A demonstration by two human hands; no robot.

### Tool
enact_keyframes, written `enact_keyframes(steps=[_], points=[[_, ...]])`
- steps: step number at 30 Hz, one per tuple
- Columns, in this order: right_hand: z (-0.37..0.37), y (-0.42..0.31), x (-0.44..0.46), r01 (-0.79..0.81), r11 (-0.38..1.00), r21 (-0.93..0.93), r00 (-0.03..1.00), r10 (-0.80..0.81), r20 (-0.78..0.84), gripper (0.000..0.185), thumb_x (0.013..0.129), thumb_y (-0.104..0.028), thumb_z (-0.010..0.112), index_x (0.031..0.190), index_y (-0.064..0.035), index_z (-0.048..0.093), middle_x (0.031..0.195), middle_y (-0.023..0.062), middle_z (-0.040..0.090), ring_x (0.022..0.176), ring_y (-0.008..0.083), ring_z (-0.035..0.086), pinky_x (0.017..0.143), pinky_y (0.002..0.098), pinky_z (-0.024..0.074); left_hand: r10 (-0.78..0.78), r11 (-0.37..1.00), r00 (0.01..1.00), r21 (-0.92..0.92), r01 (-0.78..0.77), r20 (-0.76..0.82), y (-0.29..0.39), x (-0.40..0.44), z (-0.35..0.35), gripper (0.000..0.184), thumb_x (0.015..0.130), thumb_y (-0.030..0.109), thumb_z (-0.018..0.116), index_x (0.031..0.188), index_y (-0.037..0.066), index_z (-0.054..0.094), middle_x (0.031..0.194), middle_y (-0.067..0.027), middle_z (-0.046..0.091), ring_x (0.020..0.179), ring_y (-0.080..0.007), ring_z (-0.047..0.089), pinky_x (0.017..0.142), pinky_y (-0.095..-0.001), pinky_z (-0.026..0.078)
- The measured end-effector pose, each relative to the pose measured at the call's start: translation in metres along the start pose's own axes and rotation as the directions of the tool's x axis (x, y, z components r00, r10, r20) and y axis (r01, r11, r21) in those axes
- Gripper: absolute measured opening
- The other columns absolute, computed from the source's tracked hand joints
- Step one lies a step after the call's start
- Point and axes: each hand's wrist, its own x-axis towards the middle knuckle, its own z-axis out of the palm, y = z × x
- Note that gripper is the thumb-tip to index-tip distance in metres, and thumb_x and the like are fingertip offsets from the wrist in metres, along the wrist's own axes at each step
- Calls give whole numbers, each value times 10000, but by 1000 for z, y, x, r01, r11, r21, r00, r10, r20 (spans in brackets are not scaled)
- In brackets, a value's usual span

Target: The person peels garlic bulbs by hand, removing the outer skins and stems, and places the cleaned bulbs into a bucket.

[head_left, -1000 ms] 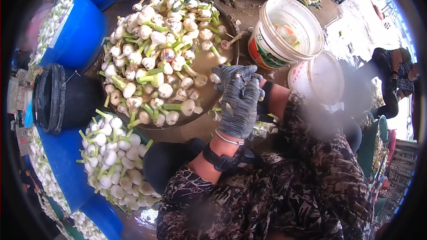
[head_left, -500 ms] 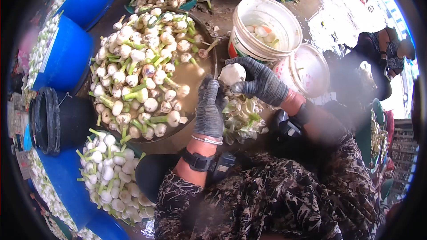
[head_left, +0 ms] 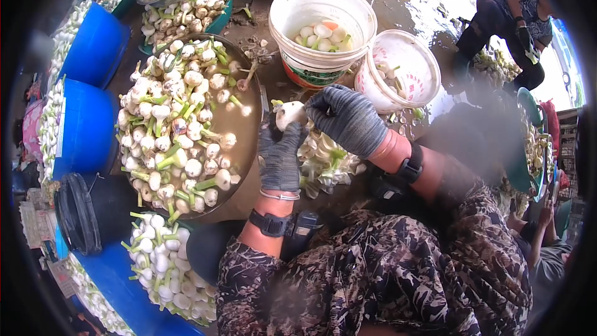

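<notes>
We clasped a round whitish garlic bulb (head_left: 288, 115) in our grey-gloved left hand (head_left: 281, 157), right hand (head_left: 348, 118) curled against it, grip unclear. Several pale bulbs (head_left: 322, 31) sat in a white plastic bucket (head_left: 320, 6); many stained bulbs (head_left: 194, 167) seemingly remained in a round basin (head_left: 244, 134).

The garlic bulb (head_left: 288, 116) was round and whitish, with small darker marks on its skin and a short green stub at its upper left end. It sat tilted, held up in the left hand (head_left: 280, 158), while the fingers of the right hand (head_left: 348, 121) lay against its right side, covering part of it. It was near the white bucket (head_left: 320, 61), on the wearer's side of it.
</notes>
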Motion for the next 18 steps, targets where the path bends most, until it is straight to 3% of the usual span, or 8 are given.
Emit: enact_keyframes(steps=[3, 6, 8, 10, 12, 14, 16, 18], points=[[10, 3, 0, 15, 992, -123, 999, -19, -30, 80, 794, -134, 670, 819, -69, 630, 794, 152, 643, 726, 354, 634, 650, 434, 519, 103, 887, 993, 447, -116, 54, -1, 4, -4, 364, 942, 56, 580, 1286, 8, 473, 1169, -82, 586, 1032, -136, 576, 859, -265, 514], [11, 4, 2, 31, 985, -170, 998, -38, -40, 89, 776, -123, 662, 819, -70, 606, 760, 155, 622, 710, 368, 621, 646, 447, 509, 137, 902, 991, 414, -125, 0, 7, -1, 7, 309, 904, 107, 627, 1192, 12, 569, 1056, -68, 621, 935, -132, 586, 830, -271, 491], [12, 3, 6, 34, 990, -137, 996, -45, -79, 89, 773, -126, 662, 819, -68, 613, 762, 163, 622, 715, 379, 616, 646, 452, 506, 129, 930, 991, 349, -113, -23, 6, -4, 4, 372, 919, 103, 609, 1269, 17, 517, 1134, -84, 601, 988, -143, 586, 872, -286, 500], [9, 5, 11, 2, 997, -83, 998, -7, -59, 85, 788, -130, 644, 817, -56, 615, 756, 175, 629, 721, 390, 617, 651, 450, 506, 72, 994, 995, 73, -77, 70, 8, -3, -3, 435, 933, 129, 613, 1321, 33, 441, 1195, -125, 567, 1106, -210, 569, 941, -363, 518], [6, 18, 15, -178, 984, 2, 984, 178, -28, 94, 801, -134, 629, 806, -42, 616, 748, 188, 638, 727, 392, 625, 656, 447, 508, 83, 996, 990, -25, -81, 111, 9, -4, -8, 467, 930, 177, 624, 1343, 65, 438, 1196, -143, 568, 1108, -259, 579, 950, -438, 526], [2, 43, 21, -158, 975, -155, 984, 142, -111, 107, 807, -143, 628, 792, -37, 620, 730, 198, 636, 707, 378, 632, 667, 458, 509, -34, 923, 946, -352, 153, 321, 15, -5, -19, 488, 934, 210, 613, 1368, 83, 430, 1203, -157, 569, 1087, -286, 589, 936, -476, 530], [-10, 56, 28, -226, 895, -385, 971, 239, -15, 105, 811, -145, 643, 814, -40, 635, 764, 186, 648, 714, 375, 634, 671, 456, 514, -43, 890, 935, -413, 196, 351, 20, -6, -24, 479, 960, 273, 554, 1383, 90, 424, 1138, -181, 593, 1035, -302, 604, 909, -504, 530], [-16, 54, 25, -107, 938, -331, 993, 87, -76, 102, 812, -143, 651, 841, -45, 650, 790, 172, 658, 731, 368, 638, 675, 450, 517, -102, 763, 885, -535, 362, 454, 22, -4, -30, 463, 984, 315, 490, 1384, 93, 425, 1053, -187, 615, 984, -298, 612, 871, -508, 532]])
